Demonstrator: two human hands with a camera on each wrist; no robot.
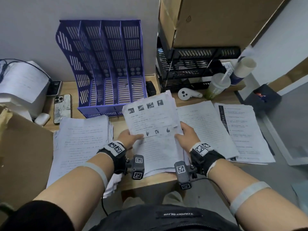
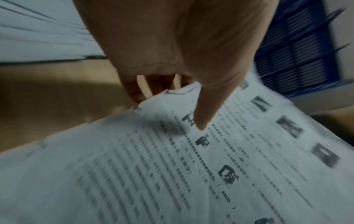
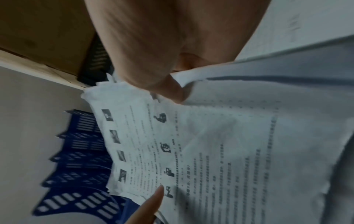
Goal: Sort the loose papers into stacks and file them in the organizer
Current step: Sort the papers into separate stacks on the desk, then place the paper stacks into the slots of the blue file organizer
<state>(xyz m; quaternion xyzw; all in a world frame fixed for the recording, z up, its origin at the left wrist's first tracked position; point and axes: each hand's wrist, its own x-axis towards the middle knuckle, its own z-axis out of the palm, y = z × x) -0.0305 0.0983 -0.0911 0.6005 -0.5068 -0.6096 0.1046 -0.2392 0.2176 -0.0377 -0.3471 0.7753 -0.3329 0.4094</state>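
I hold a bundle of printed papers (image 1: 152, 117) with small pictures, tilted up over the desk in front of the blue organizer (image 1: 108, 67). My left hand (image 1: 129, 136) grips its left edge, thumb on top (image 2: 203, 121) and fingers beneath. My right hand (image 1: 185, 135) grips the right edge, thumb (image 3: 172, 94) pressing the top sheet. The same bundle (image 3: 172, 151) fills the right wrist view. The organizer's slots look empty. Three paper stacks lie flat: one at left (image 1: 83, 144), one at centre right (image 1: 205, 125), one at far right (image 1: 245, 132). More sheets (image 1: 158, 157) lie under the bundle.
Two phones (image 1: 62, 108) and a white case lie left of the organizer. A black tray rack (image 1: 191, 67) under cardboard boxes stands at back right, with a white controller (image 1: 185, 95), a green cup (image 1: 216, 85) and a paper cup nearby. A cardboard box (image 1: 21, 155) sits at my left.
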